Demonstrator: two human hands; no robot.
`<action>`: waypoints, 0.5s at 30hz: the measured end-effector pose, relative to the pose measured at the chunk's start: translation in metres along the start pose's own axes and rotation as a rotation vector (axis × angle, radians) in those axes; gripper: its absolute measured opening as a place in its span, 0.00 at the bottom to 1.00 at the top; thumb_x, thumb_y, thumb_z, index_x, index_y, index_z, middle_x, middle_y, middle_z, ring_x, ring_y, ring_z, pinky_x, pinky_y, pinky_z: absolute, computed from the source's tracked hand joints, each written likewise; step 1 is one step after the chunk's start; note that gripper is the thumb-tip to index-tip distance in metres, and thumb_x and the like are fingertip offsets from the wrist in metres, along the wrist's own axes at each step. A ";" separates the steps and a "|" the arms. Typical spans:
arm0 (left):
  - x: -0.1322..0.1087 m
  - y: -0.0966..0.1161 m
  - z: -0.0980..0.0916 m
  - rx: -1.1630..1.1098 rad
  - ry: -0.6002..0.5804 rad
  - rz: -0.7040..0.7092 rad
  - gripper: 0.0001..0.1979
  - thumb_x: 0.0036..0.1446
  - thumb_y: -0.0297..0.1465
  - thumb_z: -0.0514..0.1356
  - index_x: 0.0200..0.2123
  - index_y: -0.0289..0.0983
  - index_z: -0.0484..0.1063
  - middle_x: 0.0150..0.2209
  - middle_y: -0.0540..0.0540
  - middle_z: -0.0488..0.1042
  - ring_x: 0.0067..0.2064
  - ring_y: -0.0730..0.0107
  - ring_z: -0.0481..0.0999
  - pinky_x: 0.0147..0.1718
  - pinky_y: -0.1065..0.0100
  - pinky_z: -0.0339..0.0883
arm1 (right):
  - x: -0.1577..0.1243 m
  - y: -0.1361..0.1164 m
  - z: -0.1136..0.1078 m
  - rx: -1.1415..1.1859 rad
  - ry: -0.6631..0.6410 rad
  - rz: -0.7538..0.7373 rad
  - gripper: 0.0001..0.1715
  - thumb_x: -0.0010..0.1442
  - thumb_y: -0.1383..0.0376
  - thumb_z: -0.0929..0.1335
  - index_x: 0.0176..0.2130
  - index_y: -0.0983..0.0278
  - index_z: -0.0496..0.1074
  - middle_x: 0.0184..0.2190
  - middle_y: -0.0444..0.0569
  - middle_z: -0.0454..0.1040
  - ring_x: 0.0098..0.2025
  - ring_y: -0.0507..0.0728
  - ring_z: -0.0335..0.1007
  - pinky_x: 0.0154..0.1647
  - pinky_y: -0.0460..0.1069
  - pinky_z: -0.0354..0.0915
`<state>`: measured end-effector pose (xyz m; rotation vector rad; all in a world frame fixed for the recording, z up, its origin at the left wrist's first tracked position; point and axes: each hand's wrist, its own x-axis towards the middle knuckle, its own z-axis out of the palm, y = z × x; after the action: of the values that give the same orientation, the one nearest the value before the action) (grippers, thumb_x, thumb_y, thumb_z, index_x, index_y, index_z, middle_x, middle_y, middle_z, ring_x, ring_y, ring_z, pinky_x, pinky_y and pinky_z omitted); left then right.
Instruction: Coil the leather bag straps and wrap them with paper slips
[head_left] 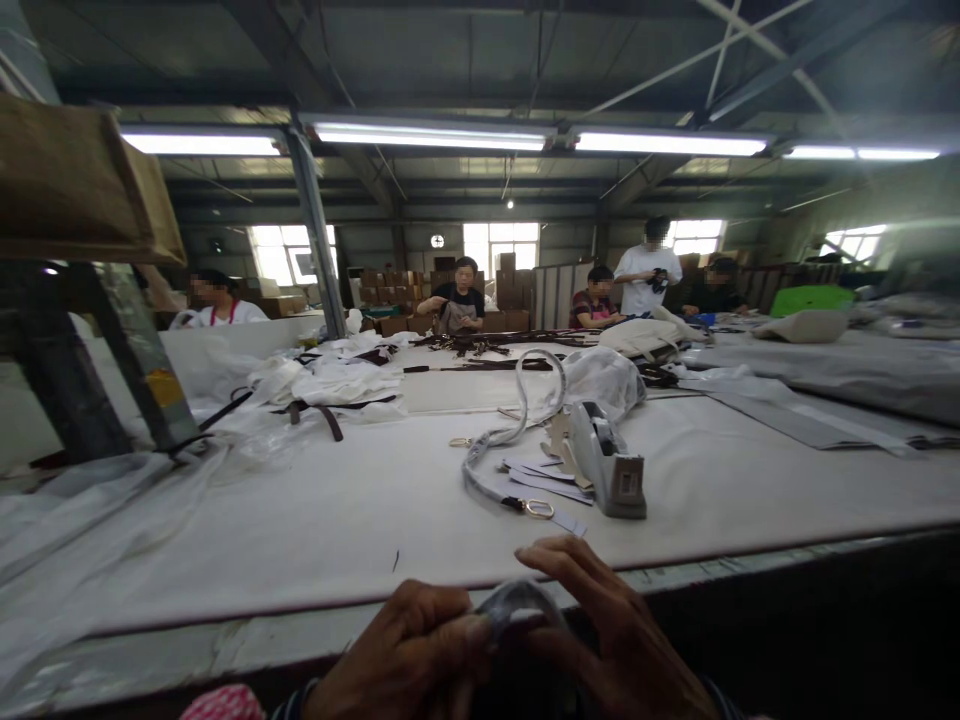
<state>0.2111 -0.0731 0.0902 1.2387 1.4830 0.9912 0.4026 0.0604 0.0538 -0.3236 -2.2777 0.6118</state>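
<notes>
Strap [517, 594], apparently film-wrapped, arches at the near edge of a white-covered counter [315, 520], pinched between thumb and fingers of the left hand [409, 645]; the right hand [619, 625] is loosely opened beside it, fingers extended, though whether its thumb grips cannot be told. Beyond, a second wrapped strap [471, 470] with a gold-toned ring [538, 502] curls on the counter beside white strips [551, 486] and a grey tape dispenser [611, 475].
</notes>
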 end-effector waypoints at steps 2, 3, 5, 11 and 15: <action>0.005 0.011 0.008 -0.195 -0.020 -0.059 0.26 0.59 0.52 0.58 0.26 0.34 0.71 0.18 0.51 0.67 0.19 0.76 0.62 0.19 0.73 0.52 | 0.003 -0.008 0.015 -0.099 0.110 -0.112 0.27 0.63 0.62 0.69 0.60 0.60 0.65 0.49 0.54 0.76 0.49 0.62 0.74 0.50 0.53 0.72; 0.008 0.017 0.011 -0.282 -0.032 -0.056 0.25 0.58 0.52 0.60 0.26 0.34 0.71 0.18 0.50 0.68 0.18 0.77 0.62 0.19 0.73 0.52 | 0.006 -0.011 0.024 -0.128 0.183 -0.125 0.25 0.65 0.62 0.67 0.60 0.62 0.66 0.45 0.55 0.77 0.45 0.61 0.76 0.46 0.53 0.73; 0.014 0.032 0.016 -0.410 -0.040 0.013 0.24 0.58 0.50 0.62 0.27 0.32 0.72 0.18 0.50 0.69 0.17 0.78 0.63 0.18 0.74 0.51 | 0.013 -0.015 0.041 -0.123 0.316 -0.087 0.16 0.69 0.63 0.60 0.52 0.64 0.70 0.35 0.53 0.78 0.36 0.60 0.77 0.36 0.51 0.73; 0.024 0.075 0.008 -0.721 0.147 0.224 0.17 0.51 0.37 0.71 0.38 0.29 0.77 0.32 0.43 0.78 0.30 0.70 0.76 0.32 0.70 0.70 | 0.018 -0.025 0.072 0.371 0.184 0.260 0.26 0.72 0.50 0.55 0.39 0.62 0.73 0.26 0.49 0.78 0.26 0.56 0.76 0.30 0.47 0.70; 0.033 0.067 0.006 -0.532 0.312 0.395 0.17 0.60 0.38 0.64 0.47 0.32 0.75 0.42 0.38 0.80 0.43 0.55 0.81 0.48 0.57 0.72 | -0.001 -0.034 0.074 0.775 -0.010 0.411 0.32 0.64 0.39 0.60 0.41 0.62 0.75 0.27 0.51 0.79 0.27 0.59 0.77 0.28 0.49 0.71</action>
<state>0.2311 -0.0298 0.1477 1.0256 1.0964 1.7773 0.3481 0.0060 0.0254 -0.3931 -1.8069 1.6300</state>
